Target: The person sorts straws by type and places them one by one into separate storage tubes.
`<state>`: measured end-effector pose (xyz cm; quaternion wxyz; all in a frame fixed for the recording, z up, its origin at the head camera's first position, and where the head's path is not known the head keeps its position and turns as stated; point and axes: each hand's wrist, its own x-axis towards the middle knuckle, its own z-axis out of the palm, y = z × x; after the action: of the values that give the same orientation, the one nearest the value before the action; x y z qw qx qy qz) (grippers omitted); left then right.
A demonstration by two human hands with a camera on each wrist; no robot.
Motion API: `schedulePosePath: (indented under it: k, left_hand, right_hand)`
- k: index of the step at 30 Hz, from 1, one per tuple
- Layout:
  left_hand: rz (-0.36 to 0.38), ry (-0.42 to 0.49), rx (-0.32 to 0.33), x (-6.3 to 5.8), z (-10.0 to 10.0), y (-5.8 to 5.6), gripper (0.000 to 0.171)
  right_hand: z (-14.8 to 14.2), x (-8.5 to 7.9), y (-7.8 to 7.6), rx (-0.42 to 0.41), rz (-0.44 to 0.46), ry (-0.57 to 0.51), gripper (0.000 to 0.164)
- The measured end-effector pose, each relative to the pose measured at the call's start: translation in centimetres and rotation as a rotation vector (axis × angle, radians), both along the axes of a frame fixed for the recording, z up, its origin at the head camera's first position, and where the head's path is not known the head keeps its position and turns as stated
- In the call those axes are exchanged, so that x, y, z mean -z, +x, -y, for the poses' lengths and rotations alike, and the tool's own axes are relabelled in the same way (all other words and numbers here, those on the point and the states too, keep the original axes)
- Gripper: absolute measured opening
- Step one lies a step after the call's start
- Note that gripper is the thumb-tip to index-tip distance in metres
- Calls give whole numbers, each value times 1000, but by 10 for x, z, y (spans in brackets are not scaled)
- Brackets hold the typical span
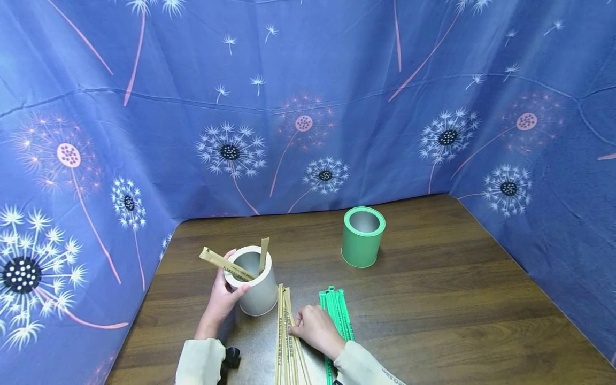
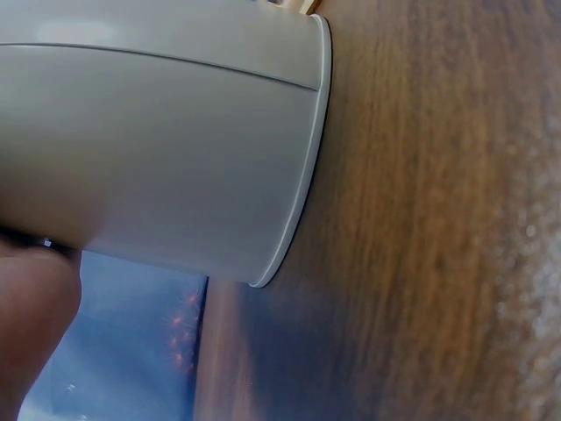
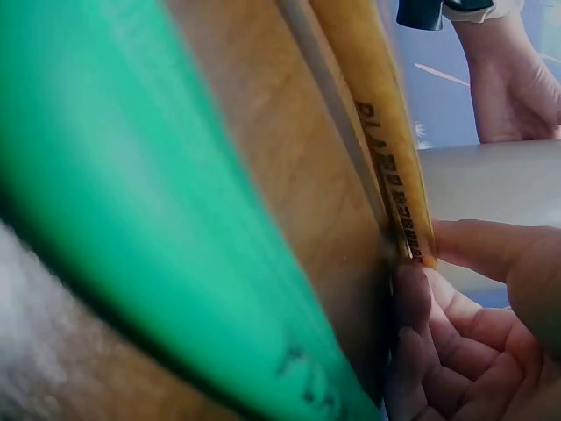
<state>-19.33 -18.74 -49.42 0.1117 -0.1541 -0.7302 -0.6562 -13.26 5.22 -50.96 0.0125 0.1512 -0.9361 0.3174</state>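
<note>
My left hand grips a white can by its side, thumb near the rim and fingers behind. Two tan printed paper stick packets stand in that can, one leaning out to the left. In the left wrist view, the can's grey-white wall fills the upper left. My right hand is over a row of tan stick packets right of the can. Thumb and fingertips pinch one tan packet in the right wrist view.
Green stick packets lie just right of the tan ones, partly under my right forearm. A green can, open at the top, stands farther back on the brown wooden table. Blue dandelion-print cloth hangs around the table.
</note>
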Motion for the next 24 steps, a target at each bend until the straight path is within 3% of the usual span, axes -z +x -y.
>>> schedulePosePath:
  k: [24]
  left_hand:
    - [-7, -25, -13, -1, 0, 1, 89]
  right_hand:
    - [-3, -2, -3, -17, 93, -145, 25]
